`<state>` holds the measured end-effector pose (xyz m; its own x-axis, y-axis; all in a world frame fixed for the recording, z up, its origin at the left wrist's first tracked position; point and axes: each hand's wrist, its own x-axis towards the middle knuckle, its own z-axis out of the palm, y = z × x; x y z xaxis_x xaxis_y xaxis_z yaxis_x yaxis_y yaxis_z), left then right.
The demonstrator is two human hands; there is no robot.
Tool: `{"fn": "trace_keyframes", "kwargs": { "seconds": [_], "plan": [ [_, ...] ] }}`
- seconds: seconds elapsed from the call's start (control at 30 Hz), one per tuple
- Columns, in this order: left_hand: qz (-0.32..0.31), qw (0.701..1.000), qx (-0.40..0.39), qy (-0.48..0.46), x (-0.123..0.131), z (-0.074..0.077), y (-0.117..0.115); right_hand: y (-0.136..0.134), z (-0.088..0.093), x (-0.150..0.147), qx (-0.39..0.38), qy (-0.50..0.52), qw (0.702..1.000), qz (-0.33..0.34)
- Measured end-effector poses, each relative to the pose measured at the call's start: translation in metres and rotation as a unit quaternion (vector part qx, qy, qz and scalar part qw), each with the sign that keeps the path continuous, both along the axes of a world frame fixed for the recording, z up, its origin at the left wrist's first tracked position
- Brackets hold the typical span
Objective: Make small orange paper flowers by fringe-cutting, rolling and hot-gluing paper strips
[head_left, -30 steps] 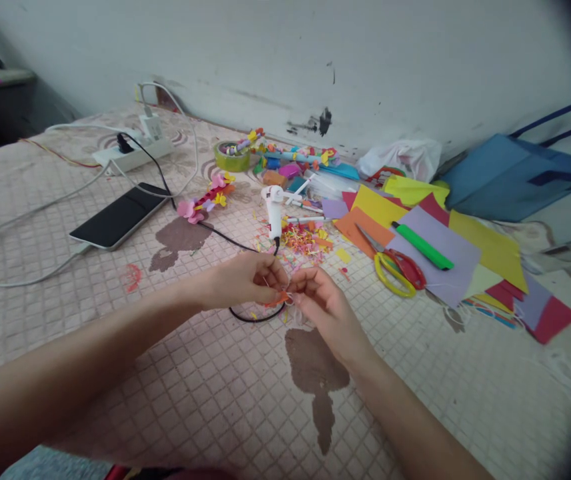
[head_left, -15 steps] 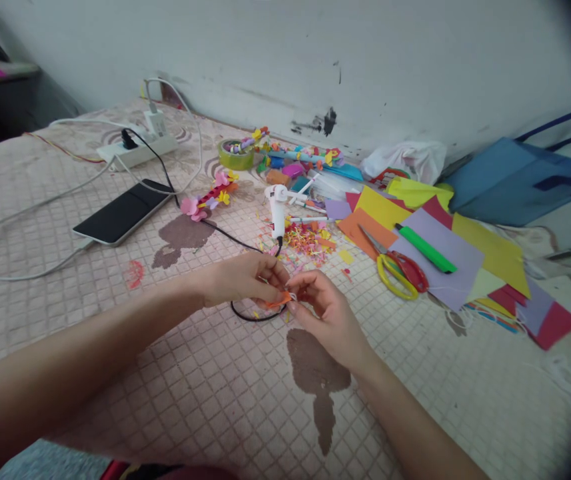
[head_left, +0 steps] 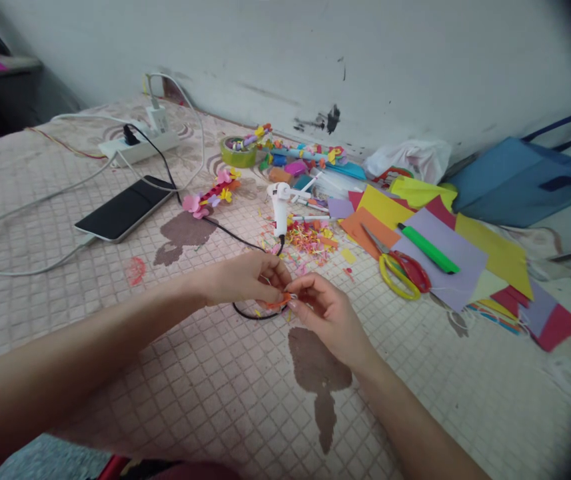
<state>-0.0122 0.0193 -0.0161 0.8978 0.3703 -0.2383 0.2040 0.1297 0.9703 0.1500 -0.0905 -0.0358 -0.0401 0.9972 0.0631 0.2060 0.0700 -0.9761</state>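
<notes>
Both hands meet low over the cloth, around a small orange piece (head_left: 278, 304) that looks like paper or foam. My left hand (head_left: 248, 279) pinches it between thumb and fingers from the left. From the right, my right hand (head_left: 324, 313) closes its thumb and fingertips at the piece's end, where a bit of white string (head_left: 292, 296) shows. Fingers hide much of the piece. Just behind the hands stands a white glue gun (head_left: 280, 212), its black cord looping under them. Colourful paper scraps (head_left: 312, 239) lie beside the glue gun.
Scissors (head_left: 399, 275) and a green cutter (head_left: 429, 249) lie on coloured sheets (head_left: 452, 243) to the right. A phone (head_left: 124, 208) and power strip (head_left: 138, 147) with cables are at left. Behind are a flower-trimmed stick (head_left: 210, 195), green tape (head_left: 238, 153) and a blue bag (head_left: 520, 180).
The orange piece has tilted slightly between the fingers and shows a narrower side. Both hands stay almost in place; the whole view has shifted a little.
</notes>
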Motion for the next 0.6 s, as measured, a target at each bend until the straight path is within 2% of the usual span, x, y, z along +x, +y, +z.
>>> {"fn": "trace_keyframes", "kwargs": {
  "seconds": [0.6],
  "plan": [
    [0.005, 1.000, 0.004, -0.005, 0.0004, -0.0035, 0.0011, 0.0004, -0.0012, -0.0039, -0.003, -0.001, 1.000, -0.022]
  ]
}}
